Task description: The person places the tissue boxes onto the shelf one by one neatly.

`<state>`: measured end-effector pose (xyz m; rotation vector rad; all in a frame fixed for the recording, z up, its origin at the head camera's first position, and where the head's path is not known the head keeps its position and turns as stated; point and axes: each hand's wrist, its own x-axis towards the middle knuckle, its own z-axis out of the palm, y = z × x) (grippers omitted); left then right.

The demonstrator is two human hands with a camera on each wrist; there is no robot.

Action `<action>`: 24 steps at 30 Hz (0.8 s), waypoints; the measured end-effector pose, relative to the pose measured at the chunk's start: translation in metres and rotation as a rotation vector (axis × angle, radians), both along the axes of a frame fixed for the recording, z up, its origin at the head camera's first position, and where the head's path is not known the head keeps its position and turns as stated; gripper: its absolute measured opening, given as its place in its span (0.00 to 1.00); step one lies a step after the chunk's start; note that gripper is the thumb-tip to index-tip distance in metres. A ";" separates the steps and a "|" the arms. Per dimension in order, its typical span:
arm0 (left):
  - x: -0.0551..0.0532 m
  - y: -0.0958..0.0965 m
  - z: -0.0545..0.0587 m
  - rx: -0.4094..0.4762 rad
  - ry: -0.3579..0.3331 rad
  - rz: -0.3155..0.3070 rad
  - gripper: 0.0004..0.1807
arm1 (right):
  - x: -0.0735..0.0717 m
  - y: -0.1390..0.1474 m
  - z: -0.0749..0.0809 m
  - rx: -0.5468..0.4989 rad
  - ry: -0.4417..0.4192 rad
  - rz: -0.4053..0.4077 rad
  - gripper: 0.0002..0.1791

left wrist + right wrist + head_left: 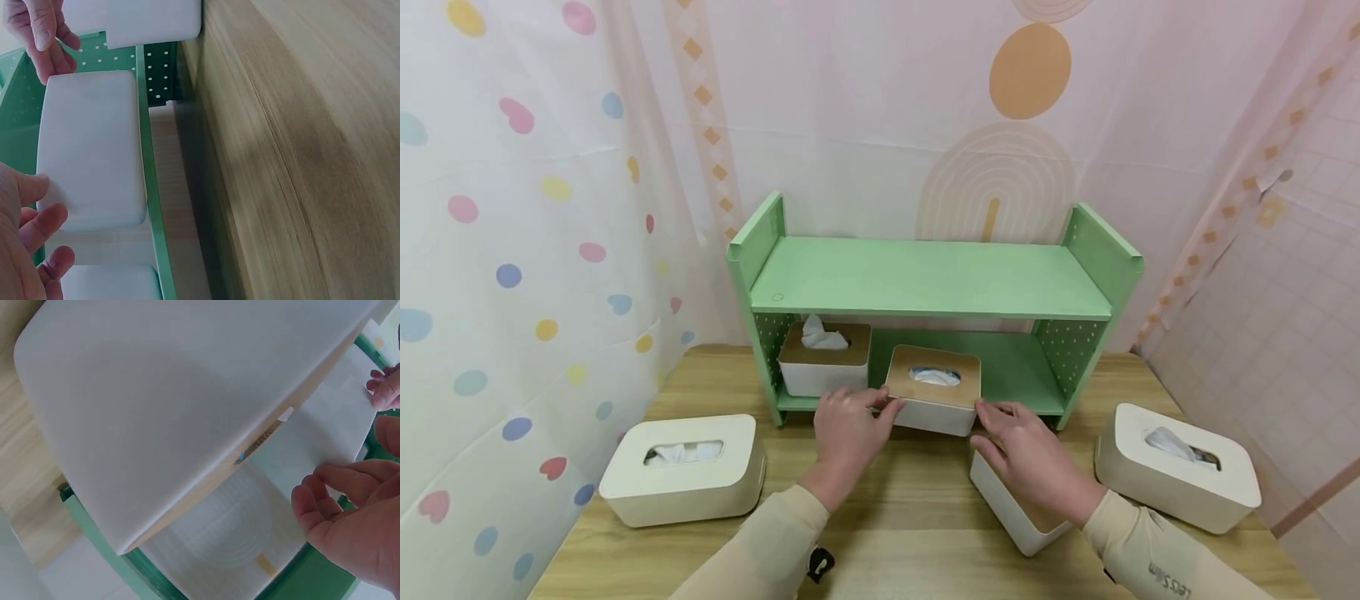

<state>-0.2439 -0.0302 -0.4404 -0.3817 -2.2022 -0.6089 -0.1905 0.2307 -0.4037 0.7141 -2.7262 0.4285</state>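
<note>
A white tissue box (936,417) with a wood-look lid sits at the front of the green rack's lower shelf, turned slightly. My left hand (848,429) holds its left front corner, thumb against the front face (90,150). At the right end, my right hand (1026,446) grips the other corner with its fingertips. White tissue shows in the lid's oval slot. To the left on the same shelf stands a matching tissue box (823,381), tissue poking up. Another wood-lidded box (1007,500) lies under my right forearm, partly hidden; it looms large in the right wrist view.
The green two-tier rack (925,275) stands on the wooden table (910,517) before a patterned curtain. A cream tissue box (677,475) sits at the left, and a second cream box (1180,467) at the right. The rack's side panels rise on both ends.
</note>
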 end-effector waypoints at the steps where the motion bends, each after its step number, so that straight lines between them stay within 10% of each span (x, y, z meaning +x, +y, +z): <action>1: -0.001 0.000 -0.001 -0.009 0.007 0.006 0.15 | 0.000 0.000 0.000 0.023 0.013 0.002 0.31; 8: -0.001 0.001 -0.005 -0.204 -0.025 0.085 0.24 | -0.004 0.001 0.007 0.076 -0.105 -0.036 0.44; 17: 0.008 0.005 0.004 -0.459 -0.437 0.114 0.51 | -0.023 0.002 0.017 0.099 -0.178 -0.024 0.52; 24: 0.000 0.004 0.003 -0.437 -0.396 0.116 0.57 | -0.040 -0.002 0.022 0.081 -0.342 -0.060 0.54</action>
